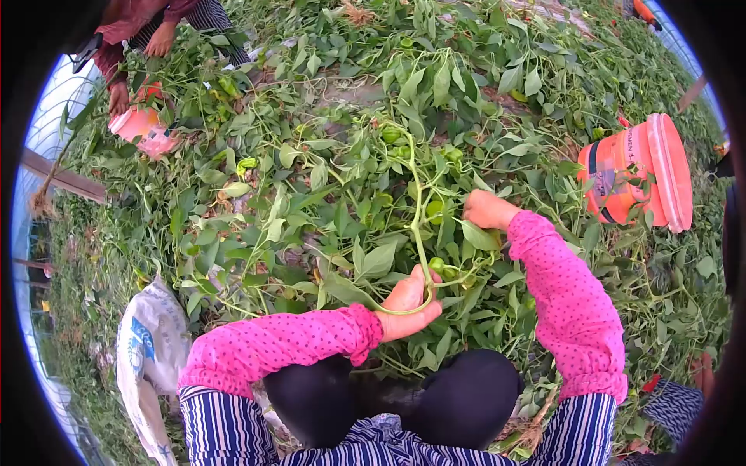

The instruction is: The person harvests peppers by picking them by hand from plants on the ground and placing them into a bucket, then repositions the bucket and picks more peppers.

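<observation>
A long green pepper stem point(418, 202) with leaves and several green peppers runs up the middle of the view. My left hand point(409, 304) is closed around its lower part, with the thumb along the stem. Close by on the right, a small green pepper point(437, 266) hangs from a side branch. My right hand point(489, 210) is at the right of the stem, over the leaves, its fingers curled together; what they hold, if anything, is hidden. Between the stem and my right hand is another green pepper point(435, 210).
An orange bucket point(633, 175) lies tilted at the right. At the lower left stands a white sack point(155, 334). A person's hands point(162, 39) are near a second orange bucket point(140, 128) at the upper left. Another person's patterned sleeve point(674, 405) shows at the lower right.
</observation>
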A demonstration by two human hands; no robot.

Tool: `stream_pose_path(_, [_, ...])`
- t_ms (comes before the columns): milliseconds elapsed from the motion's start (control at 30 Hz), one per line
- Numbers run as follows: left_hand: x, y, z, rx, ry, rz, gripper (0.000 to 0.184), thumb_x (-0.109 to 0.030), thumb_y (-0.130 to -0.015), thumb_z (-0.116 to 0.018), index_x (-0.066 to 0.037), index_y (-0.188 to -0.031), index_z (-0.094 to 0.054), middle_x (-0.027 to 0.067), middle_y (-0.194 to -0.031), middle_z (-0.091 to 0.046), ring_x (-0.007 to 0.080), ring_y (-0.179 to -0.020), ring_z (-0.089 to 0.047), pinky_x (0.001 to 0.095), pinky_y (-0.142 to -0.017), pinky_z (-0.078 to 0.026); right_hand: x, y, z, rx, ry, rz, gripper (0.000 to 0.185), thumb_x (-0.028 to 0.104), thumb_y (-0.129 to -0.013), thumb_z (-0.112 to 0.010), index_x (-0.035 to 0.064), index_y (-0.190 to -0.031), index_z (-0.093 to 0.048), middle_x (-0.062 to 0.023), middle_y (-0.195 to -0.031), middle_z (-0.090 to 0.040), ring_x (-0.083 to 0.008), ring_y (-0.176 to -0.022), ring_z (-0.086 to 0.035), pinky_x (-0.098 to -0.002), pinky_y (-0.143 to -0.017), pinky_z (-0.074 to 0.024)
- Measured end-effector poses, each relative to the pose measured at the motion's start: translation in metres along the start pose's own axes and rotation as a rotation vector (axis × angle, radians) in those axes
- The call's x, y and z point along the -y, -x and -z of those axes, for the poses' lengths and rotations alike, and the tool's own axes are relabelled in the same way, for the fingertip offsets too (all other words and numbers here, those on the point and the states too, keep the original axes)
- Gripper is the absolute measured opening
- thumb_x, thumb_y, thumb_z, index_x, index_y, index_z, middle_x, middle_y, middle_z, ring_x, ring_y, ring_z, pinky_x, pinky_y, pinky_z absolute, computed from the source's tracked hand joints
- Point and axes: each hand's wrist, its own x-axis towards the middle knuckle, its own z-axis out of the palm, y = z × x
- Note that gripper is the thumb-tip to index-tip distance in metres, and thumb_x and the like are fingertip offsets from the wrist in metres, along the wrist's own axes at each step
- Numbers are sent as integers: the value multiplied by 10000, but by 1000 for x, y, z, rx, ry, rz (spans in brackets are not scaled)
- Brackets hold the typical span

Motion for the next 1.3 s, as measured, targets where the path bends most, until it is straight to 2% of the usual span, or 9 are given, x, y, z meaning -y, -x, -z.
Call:
stream_pose_path(133, [12, -1, -6, 2, -80, -121, 341, 30, -767, -556, -47, -1039, -364, -3, -729, -416, 80, -633, -410, 249, -568, -376, -115, -93, -138, -130, -749, 22, 328, 238, -741, -678, -4, -958, -636, -175, -881, -660, -279, -860, -637, -387, -759, -474])
stream_pose_path(267, [10, -2, -7, 43, -59, -55, 347, 30, -768, -558, -57, -1035, -355, -2, -744, -407, 87, -651, -399, 260, -588, -374, -57, -74, -117, -331, -603, 223, 295, 216, -752, -674, -9, -934, -618, -142, -869, -659, -251, -757, -629, -357, -675, -481])
stream_pose_path(333, [13, -4, -5, 30, -92, -53, 351, 31, -766, -559, -56, -1038, -354, -3, -742, -407, 85, -657, -401, 260, -587, -374, -43, -84, -108, -351, -1315, 412, 355, 30, -778, -604, -2, -1128, -551, -104, -968, -622, -107, -755, -575, -252, -659, -463])
stream_pose_path(400, [13, -5, -1, -8, -65, -82, 353, 16, -768, -564, -52, -1050, -363, -8, -734, -408, 76, -665, -400, 253, -586, -372, -14, -50, -63, -337, -1382, -190, 111, 141, -814, -568, 35, -788, -589, -96, -804, -634, -141, -610, -582, -281, -527, -444])
stream_pose_path(467, [2, -6, 8, -42, 26, -21, 350, -5, -773, -566, -49, -1063, -375, -14, -738, -413, 68, -658, -390, 245, -581, -366, 2, -23, -40, -742, -662, 127, 192, 156, -831, -538, 20, -924, -636, -108, -881, -639, -215, -726, -599, -312, -694, -467])
stream_pose_path(500, [0, -7, 12, -57, 86, 1, 338, -28, -779, -567, -48, -1066, -390, -18, -740, -418, 65, -650, -388, 239, -575, -364, -41, -71, -64, -776, -1108, 302, 237, 157, -816, -553, 34, -1001, -633, -124, -915, -638, -264, -806, -598, -331, -767, -452])
stream_pose_path(867, [-11, -12, 17, -66, 174, 85, 255, -44, -755, -570, -60, -975, -441, -17, -738, -430, 81, -662, -406, 253, -579, -379, -37, 2, 17, -856, 355, 173, 253, 91, -751, -510, 75, -992, -583, -127, -830, -600, -337, -823, -576, -435, -713, -455])
stream_pose_path(967, [-15, -10, 9, -86, 72, 73, 274, -51, -774, -579, -69, -1009, -440, -14, -755, -417, 67, -658, -394, 229, -550, -354, -28, 1, 27, -452, 828, -28, 333, 117, -733, -550, 79, -1063, -537, -101, -922, -596, -304, -980, -523, -434, -700, -465])
stream_pose_path(1300, [-17, 8, 27, -228, 181, 89, 297, -36, -751, -576, -49, -1008, -425, 0, -757, -437, 84, -649, -418, 250, -552, -384, -150, 5, 57, -960, 118, -337, 248, 231, -873, -501, 15, -810, -604, -167, -708, -627, -299, -749, -646, -402, -652, -503])
